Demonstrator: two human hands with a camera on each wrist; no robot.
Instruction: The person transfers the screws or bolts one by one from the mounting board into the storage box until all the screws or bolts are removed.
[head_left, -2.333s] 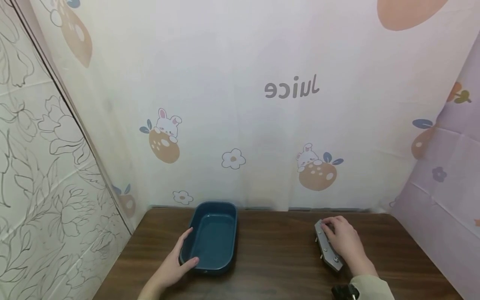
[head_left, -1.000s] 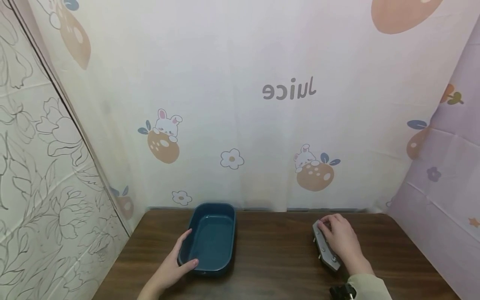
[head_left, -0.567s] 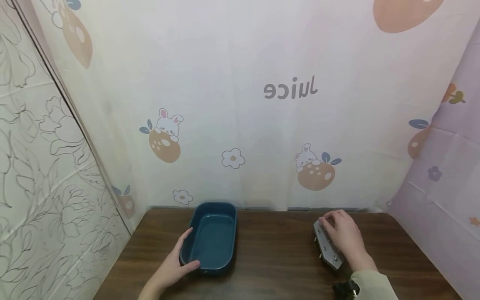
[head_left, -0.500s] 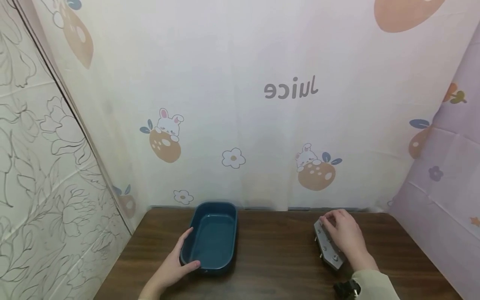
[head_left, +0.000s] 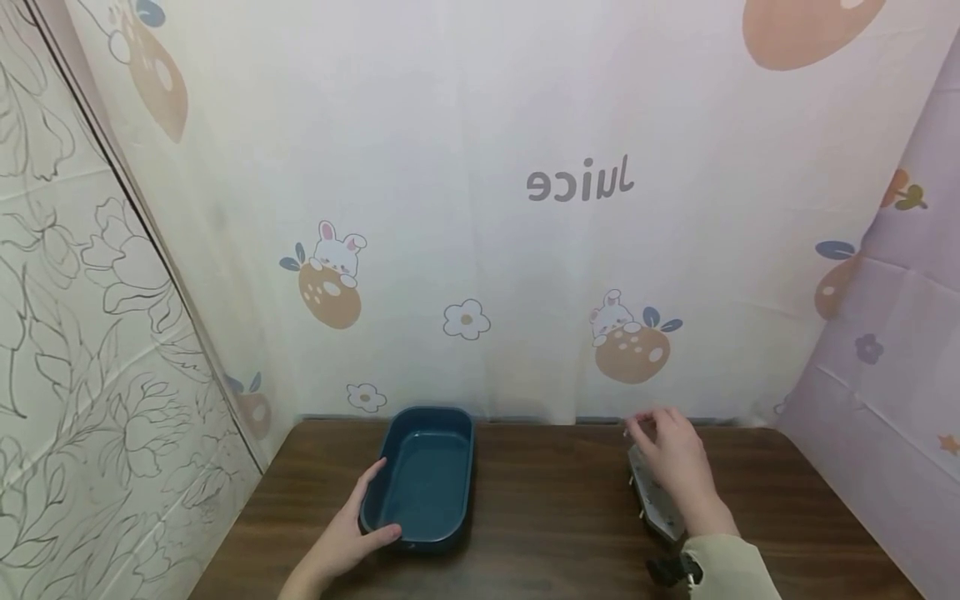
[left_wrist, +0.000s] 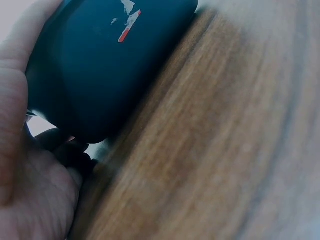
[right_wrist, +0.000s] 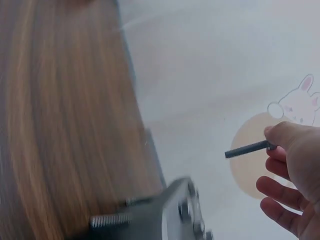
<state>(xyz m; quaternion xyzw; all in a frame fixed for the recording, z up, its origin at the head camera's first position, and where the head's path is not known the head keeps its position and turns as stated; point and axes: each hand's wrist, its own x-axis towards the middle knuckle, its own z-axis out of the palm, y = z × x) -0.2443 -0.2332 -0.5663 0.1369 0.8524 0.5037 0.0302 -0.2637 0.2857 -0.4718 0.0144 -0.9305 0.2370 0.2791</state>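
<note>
My left hand (head_left: 341, 533) grips the near left corner of a deep blue rectangular dish (head_left: 426, 487), thumb over the near rim and a finger over the left one. In the left wrist view the dish's outer wall (left_wrist: 100, 65) bears a torn sticker. My right hand (head_left: 678, 467) pinches a bolt (right_wrist: 247, 149) between thumb and finger, its dark shank pointing away from the fingertips. Below that hand lies a grey metal block (head_left: 651, 496) with several bolts through it, partly hidden by the hand. Threaded bolt ends (right_wrist: 111, 220) stick out of its side.
The brown wooden table (head_left: 547, 517) runs between the dish and the block. Behind it hangs a pale printed curtain (head_left: 517, 250), with more printed cloth at both sides. A black device (head_left: 671, 571) is strapped at the right wrist.
My right hand has risen off the metal block, moving up and slightly left, and a bolt is now out of the block in its fingertips. The left hand and dish stay put.
</note>
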